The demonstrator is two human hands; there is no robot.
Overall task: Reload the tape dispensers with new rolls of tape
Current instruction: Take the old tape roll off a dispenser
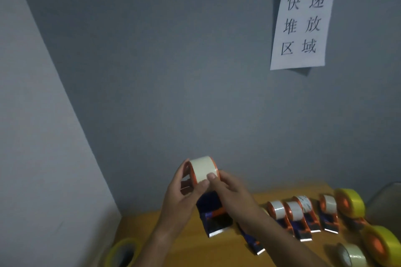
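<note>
Two walls [173,60] meet behind the yellow table [191,243], with a paper sign [303,24] on one. Above the table I hold a tape dispenser [213,214] with both hands; my left hand [182,193] grips its orange side, my right hand [230,191] pinches the white roll [202,168] loaded in it. More dispensers [303,214] stand in a row to the right.

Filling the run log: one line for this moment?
both hands hold dispenser | thumbs on white roll | loaded dispensers on table
</note>
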